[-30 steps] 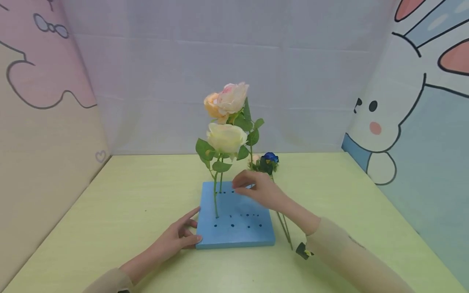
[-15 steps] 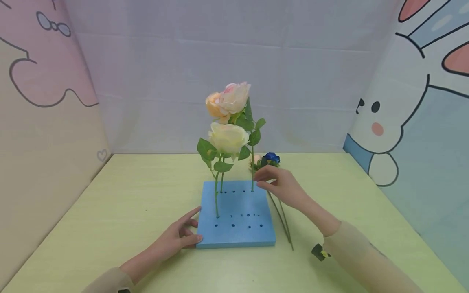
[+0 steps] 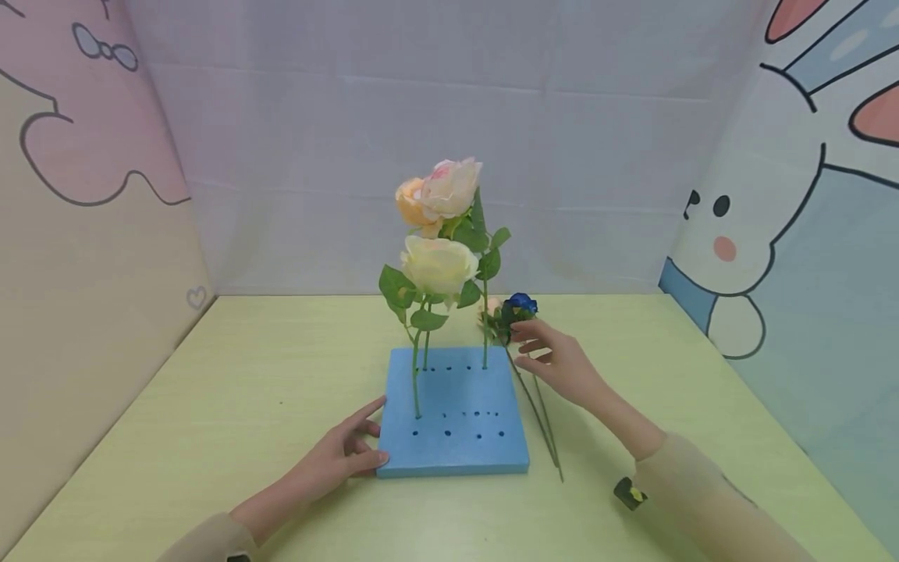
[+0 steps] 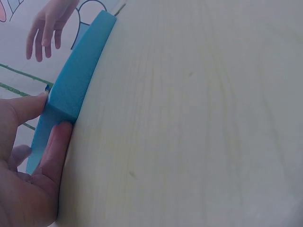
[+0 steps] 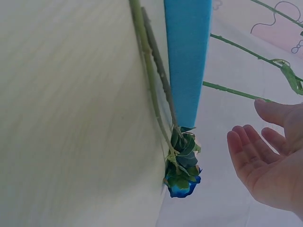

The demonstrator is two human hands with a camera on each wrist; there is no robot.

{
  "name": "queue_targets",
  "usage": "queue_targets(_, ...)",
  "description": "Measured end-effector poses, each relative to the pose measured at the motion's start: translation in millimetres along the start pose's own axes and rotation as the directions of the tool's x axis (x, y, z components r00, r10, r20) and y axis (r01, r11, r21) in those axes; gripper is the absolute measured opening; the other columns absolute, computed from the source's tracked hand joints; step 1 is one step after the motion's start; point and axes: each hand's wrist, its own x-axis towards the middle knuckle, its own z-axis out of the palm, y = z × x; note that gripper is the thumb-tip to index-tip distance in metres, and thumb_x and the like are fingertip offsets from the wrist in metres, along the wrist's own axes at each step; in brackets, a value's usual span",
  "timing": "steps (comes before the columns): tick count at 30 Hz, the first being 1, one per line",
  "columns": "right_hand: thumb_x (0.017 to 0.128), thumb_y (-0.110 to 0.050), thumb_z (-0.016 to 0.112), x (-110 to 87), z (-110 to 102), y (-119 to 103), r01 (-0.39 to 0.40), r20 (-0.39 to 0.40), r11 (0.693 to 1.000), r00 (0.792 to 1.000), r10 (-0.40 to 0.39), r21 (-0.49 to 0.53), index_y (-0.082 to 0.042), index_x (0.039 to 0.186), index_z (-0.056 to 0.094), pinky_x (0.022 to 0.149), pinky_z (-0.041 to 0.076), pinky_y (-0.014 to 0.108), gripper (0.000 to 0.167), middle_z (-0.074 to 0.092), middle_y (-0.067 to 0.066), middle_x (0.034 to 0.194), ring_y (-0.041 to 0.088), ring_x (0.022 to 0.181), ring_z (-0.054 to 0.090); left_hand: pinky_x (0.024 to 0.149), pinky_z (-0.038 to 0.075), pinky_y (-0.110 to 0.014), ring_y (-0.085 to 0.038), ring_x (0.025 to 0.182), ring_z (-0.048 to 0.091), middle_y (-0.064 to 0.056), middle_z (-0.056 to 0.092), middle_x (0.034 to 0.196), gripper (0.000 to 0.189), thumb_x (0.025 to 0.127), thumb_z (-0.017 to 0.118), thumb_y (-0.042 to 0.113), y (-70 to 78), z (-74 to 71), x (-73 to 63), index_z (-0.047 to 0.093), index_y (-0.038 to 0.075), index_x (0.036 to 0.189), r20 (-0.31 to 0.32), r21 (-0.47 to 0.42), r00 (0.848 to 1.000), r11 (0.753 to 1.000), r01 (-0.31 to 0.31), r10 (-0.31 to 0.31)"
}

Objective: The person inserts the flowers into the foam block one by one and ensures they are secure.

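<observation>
My left hand [image 3: 342,447] rests against the left side of a blue foam board [image 3: 460,457] with rows of holes. Its thumb touches the near left corner. A cream rose [image 3: 438,267], a pale pink rose [image 3: 453,187] and an orange rose [image 3: 410,201] stand upright in the board on green stems. My right hand [image 3: 558,363] hovers right of the board with loosely bent fingers, holding nothing. Close by it lie a blue rose [image 3: 521,304] and a peach-coloured flower [image 3: 490,310], stems toward me. In the right wrist view, a gap separates the hand from the blue rose [image 5: 183,184].
The pale wooden table [image 3: 246,367] extends on both sides of the board. A plain light cloth [image 3: 316,172] hangs behind, with cartoon-printed panels [image 3: 829,257] at left and right. A dark object with a yellow mark [image 3: 629,493] is at the right sleeve.
My right hand has moved rightward from above the board, past the pale pink rose's stem, to near the lying flowers. The left hand stays at the board's edge.
</observation>
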Motion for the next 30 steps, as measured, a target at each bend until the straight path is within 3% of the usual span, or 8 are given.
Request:
queue_targets(12, 0.091, -0.005, 0.068, -5.1, 4, 21, -0.071, 0.057, 0.997, 0.996, 0.073, -0.037, -0.004, 0.148, 0.04, 0.092, 0.056, 0.048, 0.064, 0.058, 0.022, 0.135, 0.039, 0.115, 0.062, 0.077, 0.059, -0.028, -0.019, 0.09, 0.064, -0.021, 0.051, 0.129, 0.088, 0.087, 0.076, 0.022, 0.6, 0.0, 0.4, 0.024, 0.018, 0.158, 0.004, -0.014, 1.0, 1.0, 0.003, -0.003)
queue_targets(20, 0.089, -0.004, 0.07, -8.0, 4, 31, -0.077, 0.114, 0.997, 0.99, 0.079, -0.028, 0.0, 0.148, 0.039, 0.088, 0.058, 0.044, 0.067, 0.057, 0.025, 0.134, 0.041, 0.113, 0.063, 0.075, 0.058, -0.026, -0.018, 0.088, 0.064, -0.02, 0.053, 0.129, 0.088, 0.086, 0.077, 0.024, 0.9, -0.7, 1.3, 0.025, 0.019, 0.158, -0.01, 0.028, 1.0, 1.0, 0.011, -0.011)
queue_targets(30, 0.089, -0.009, 0.072, -7.4, 8, 42, -0.106, 0.191, 0.993, 0.975, 0.115, -0.059, 0.002, 0.147, 0.039, 0.089, 0.057, 0.042, 0.068, 0.058, 0.025, 0.132, 0.038, 0.112, 0.062, 0.077, 0.059, -0.027, -0.018, 0.089, 0.064, -0.019, 0.053, 0.129, 0.088, 0.086, 0.076, 0.024, 0.1, -0.7, 2.2, 0.024, 0.019, 0.158, -0.003, 0.014, 1.0, 1.0, 0.01, -0.01)
